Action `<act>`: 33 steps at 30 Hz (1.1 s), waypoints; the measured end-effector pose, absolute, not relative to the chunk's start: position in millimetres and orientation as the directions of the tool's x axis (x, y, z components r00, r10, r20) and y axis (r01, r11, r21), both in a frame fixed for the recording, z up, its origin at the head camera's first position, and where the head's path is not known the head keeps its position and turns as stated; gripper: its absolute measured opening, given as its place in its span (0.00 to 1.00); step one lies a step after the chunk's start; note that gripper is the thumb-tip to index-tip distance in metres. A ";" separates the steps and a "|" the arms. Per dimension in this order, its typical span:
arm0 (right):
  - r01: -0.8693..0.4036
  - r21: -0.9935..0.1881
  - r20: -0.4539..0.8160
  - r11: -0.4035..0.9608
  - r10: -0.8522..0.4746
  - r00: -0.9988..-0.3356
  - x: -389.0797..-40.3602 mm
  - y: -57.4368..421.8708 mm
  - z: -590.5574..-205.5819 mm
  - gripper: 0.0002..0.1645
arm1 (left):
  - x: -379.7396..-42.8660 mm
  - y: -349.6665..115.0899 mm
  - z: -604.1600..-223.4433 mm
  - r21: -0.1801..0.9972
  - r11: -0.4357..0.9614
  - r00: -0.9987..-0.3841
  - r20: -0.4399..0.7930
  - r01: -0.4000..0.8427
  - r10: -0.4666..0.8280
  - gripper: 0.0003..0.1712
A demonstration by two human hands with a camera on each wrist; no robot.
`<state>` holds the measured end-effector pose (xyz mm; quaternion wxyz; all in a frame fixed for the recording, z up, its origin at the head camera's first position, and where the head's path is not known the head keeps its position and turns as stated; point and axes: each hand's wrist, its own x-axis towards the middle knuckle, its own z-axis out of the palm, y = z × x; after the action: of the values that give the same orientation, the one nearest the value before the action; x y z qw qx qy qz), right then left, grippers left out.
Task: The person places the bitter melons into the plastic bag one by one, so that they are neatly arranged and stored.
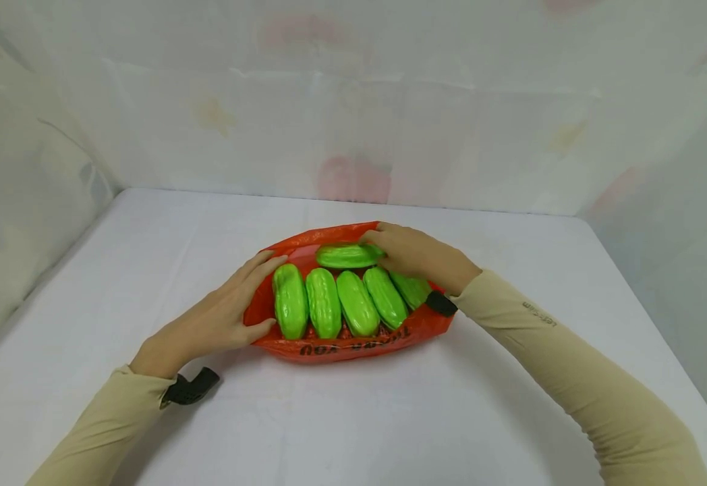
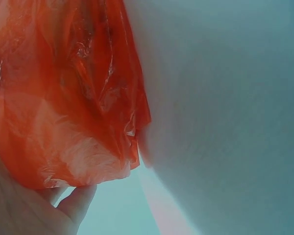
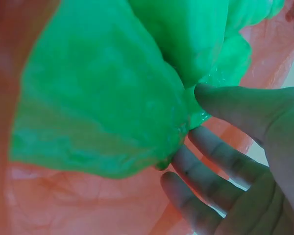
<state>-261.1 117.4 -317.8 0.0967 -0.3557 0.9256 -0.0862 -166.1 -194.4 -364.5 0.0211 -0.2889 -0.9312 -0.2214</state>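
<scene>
A red plastic bag [image 1: 353,352] with dark lettering lies with its mouth spread wide. Inside, several bright green, ridged, cucumber-like vegetables [image 1: 324,304] stand side by side. Another green vegetable [image 1: 346,256] lies crosswise behind them. My right hand [image 1: 411,253] reaches over the bag's right side and pinches this one's right end; in the right wrist view its thumb [image 3: 235,105] and fingers meet around a green tip. At the left rim, my left hand [image 1: 222,317] touches the bag with fingers spread and fairly straight. The left wrist view shows the bag's crinkled outer side [image 2: 73,112].
A white cloth covers the table [image 1: 353,425] under the bag. Pale fabric [image 1: 353,121] with faded prints hangs behind the table and along both sides. Dark straps [image 1: 192,387] sit at the wrists, below beige sleeves [image 1: 572,378].
</scene>
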 end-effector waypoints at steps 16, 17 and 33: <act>-0.626 -0.255 -0.127 0.737 -0.668 -0.733 -255.9 133.8 -320.6 0.28 | -180.6 -192.8 -366.7 0.354 0.685 -0.771 0.272 0.636 0.576 0.54; -0.629 -0.254 -0.124 0.735 -0.669 -0.733 -255.8 134.4 -320.7 0.28 | -182.1 -192.2 -366.2 0.357 0.682 -0.770 0.273 0.638 0.577 0.54; -0.590 -0.362 -0.006 0.722 -0.635 -0.773 -257.4 155.3 -303.0 0.24 | -200.7 -192.5 -357.9 0.349 0.667 -0.753 0.306 0.658 0.582 0.46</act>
<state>-257.4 155.3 -303.0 0.0648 -0.3308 0.9256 -0.1725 -200.7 -192.5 -357.9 0.0844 -0.3410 -0.9092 -0.2236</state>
